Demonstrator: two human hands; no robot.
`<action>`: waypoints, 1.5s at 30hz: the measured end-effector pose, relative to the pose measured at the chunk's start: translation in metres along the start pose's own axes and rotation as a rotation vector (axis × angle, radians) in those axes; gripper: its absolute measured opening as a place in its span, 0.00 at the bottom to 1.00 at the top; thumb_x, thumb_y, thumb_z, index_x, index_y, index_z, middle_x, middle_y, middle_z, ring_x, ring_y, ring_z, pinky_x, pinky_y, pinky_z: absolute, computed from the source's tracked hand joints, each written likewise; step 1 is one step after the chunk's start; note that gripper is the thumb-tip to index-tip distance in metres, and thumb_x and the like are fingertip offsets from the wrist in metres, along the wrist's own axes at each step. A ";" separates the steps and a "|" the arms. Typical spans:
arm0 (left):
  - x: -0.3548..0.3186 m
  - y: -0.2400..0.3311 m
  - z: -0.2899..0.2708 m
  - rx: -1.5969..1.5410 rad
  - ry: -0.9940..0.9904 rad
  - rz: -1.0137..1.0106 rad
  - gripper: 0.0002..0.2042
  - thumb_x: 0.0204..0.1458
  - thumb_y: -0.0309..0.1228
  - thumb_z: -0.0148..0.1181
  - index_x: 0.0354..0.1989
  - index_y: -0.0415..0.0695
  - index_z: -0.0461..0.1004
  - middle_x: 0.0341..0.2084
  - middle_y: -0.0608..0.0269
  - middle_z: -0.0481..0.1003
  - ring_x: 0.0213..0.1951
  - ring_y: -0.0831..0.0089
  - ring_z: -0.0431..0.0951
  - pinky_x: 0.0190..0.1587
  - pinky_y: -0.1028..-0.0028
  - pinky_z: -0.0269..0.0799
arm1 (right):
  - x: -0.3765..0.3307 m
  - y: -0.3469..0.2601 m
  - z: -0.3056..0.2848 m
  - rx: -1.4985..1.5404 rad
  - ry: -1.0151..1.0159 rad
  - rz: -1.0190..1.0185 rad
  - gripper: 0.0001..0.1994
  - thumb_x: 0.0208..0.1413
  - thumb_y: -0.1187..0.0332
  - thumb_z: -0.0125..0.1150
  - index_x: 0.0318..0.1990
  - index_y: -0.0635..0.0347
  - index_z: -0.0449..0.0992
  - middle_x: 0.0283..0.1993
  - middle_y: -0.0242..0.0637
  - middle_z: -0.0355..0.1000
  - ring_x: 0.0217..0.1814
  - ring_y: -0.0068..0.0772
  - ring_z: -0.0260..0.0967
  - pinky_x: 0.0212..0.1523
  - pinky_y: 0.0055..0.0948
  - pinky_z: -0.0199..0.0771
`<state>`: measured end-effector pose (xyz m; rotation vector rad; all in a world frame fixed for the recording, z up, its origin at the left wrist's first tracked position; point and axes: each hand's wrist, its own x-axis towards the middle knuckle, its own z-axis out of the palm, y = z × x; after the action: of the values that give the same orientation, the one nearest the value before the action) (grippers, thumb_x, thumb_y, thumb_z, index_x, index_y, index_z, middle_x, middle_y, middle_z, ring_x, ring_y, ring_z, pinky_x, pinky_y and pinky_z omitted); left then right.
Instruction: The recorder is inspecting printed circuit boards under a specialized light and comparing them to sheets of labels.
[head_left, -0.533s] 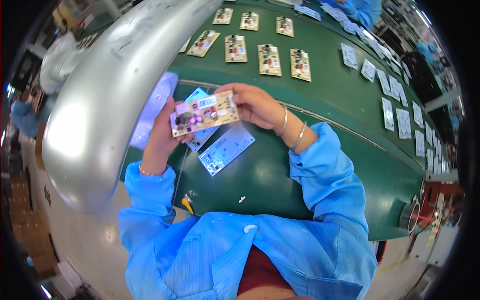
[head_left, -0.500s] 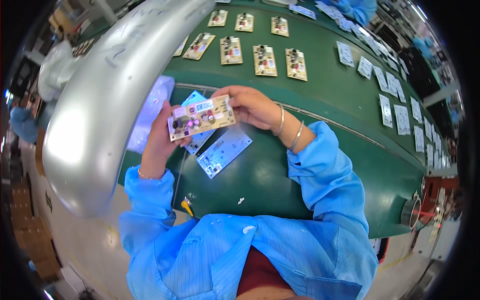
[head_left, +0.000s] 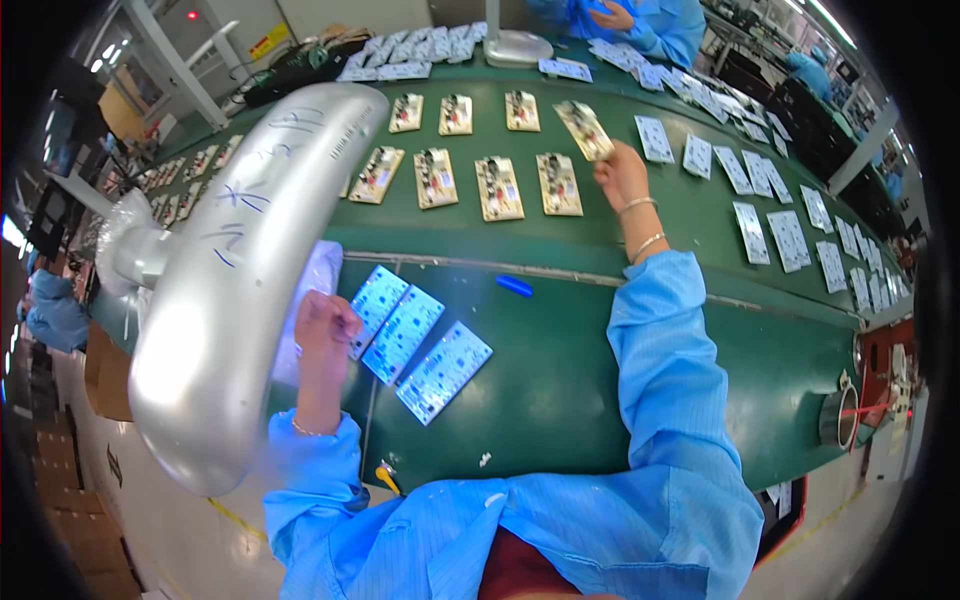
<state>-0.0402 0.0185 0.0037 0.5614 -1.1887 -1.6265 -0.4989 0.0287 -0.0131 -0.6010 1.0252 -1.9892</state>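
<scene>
A tan circuit board (head_left: pixel 583 130) is held by the right hand (head_left: pixel 622 178) at its nearer end, pinched between thumb and fingers. The rest of the board is extended past the fingertips, away from the body and slightly to the left. Whether its far end is rested on the green tabletop (head_left: pixel 560 370) cannot be told. By its left side, tan boards (head_left: pixel 499 188) are set out in two rows, components up; the right-most board of the nearer row is placed just beside the right hand.

The left hand (head_left: pixel 327 325) is loosely curled near the silver lamp housing (head_left: pixel 230 290), well apart from the held board; whether anything is gripped in it cannot be told. Three blue-lit boards (head_left: pixel 403 335) are laid slantwise to its right, the nearest close to its fingertips. A blue stick-shaped object (head_left: pixel 514 286) is seen farther right. Pale boards (head_left: pixel 788 240) are spread beyond the right forearm.
</scene>
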 end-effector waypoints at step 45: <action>-0.025 -0.003 0.022 1.487 -0.691 0.765 0.27 0.46 0.35 0.56 0.54 0.42 0.55 0.45 0.54 0.66 0.44 0.60 0.69 0.48 0.66 0.63 | -0.086 0.020 0.131 -0.675 -0.454 -0.512 0.23 0.41 0.67 0.58 0.46 0.63 0.59 0.43 0.38 0.61 0.46 0.31 0.59 0.49 0.29 0.58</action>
<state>-0.0494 0.0510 0.0060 0.2793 -2.6512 -0.0026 -0.3501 0.0337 0.0398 -1.7373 1.3299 -1.7373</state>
